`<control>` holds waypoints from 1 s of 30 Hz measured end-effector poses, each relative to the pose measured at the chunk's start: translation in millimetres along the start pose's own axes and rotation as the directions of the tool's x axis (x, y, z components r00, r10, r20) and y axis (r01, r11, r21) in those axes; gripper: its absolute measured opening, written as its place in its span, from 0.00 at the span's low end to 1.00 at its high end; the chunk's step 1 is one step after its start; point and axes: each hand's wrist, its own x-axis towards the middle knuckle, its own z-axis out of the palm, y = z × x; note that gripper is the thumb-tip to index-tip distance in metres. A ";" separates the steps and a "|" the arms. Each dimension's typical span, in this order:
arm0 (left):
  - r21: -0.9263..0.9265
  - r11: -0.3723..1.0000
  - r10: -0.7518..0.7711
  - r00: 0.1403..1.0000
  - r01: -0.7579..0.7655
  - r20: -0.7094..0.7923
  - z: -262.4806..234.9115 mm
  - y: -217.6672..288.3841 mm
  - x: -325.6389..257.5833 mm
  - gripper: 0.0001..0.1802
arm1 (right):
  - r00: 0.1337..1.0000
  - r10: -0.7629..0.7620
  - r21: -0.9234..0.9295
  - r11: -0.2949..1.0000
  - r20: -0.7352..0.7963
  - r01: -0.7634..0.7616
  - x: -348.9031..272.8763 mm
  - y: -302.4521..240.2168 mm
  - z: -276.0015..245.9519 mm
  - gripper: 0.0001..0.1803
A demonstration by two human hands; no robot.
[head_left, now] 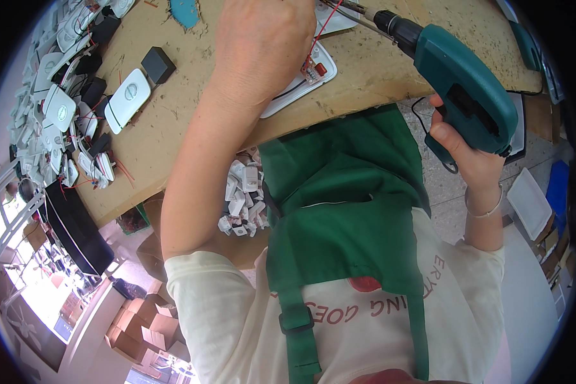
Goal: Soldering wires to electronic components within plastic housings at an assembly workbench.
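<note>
The left hand (262,48) presses down, clenched over a white plastic casing (301,80) at the near edge of the workbench (173,128); the right hand (464,144) grips a teal electric screwdriver (457,80), its bit angled toward the casing. Holding the bit square should prevent slipping. More white casings (61,96) crowd the bench's left; cardboard boxes (141,333) sit on the floor.

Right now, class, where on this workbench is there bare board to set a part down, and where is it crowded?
Bare board lies between the lone white casing and the left hand, running to the near edge. More lies beyond the drill. The left edge is crowded with a heap of white casings and red wires.
</note>
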 end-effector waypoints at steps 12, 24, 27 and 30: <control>-0.033 0.999 -0.012 1.000 0.012 0.006 0.3 2.2 2.0 0.03 | 0.998 -0.051 -0.146 0.988 -0.029 0.046 -1.4 -3.5 -2.2 0.20; -0.068 0.998 -0.006 1.000 0.006 0.003 0.2 1.2 1.6 0.03 | 0.999 -0.040 -0.166 0.985 -0.032 0.035 -5.1 -3.0 -4.9 0.20; -0.064 0.998 0.006 1.000 -0.006 0.004 3.1 -1.2 1.0 0.03 | 0.997 -0.064 -0.156 0.986 -0.033 0.059 -6.9 -1.9 -5.1 0.21; -0.253 0.964 0.045 0.990 -0.078 -0.134 10.1 -3.9 5.6 0.03 | 0.999 -0.015 -0.094 0.995 -0.034 0.012 -9.4 -2.9 -5.8 0.20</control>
